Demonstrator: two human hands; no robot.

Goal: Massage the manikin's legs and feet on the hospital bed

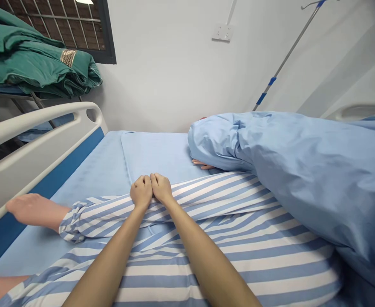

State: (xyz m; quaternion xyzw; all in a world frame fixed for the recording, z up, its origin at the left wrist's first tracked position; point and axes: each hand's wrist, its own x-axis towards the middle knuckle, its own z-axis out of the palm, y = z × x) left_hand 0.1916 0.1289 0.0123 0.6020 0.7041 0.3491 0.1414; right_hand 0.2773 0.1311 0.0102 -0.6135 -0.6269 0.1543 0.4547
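My left hand (141, 192) and my right hand (161, 188) sit side by side, knuckles touching, fingers curled over the far edge of a blue-and-white striped trouser leg (206, 200). Both are closed on that striped fabric. The striped legs belong to a figure lying on the bed; one bare foot (34, 209) sticks out of the cuff at left, near the footboard. A pale hand (202, 164) shows beneath the edge of a light blue quilt (302, 170) that covers the figure's upper part.
The bed has a light blue sheet (142, 153) and a white footboard rail with a blue panel (43, 145) at left. Folded green cloths (37, 59) lie on a rack behind it. A drip pole (280, 68) leans by the white wall.
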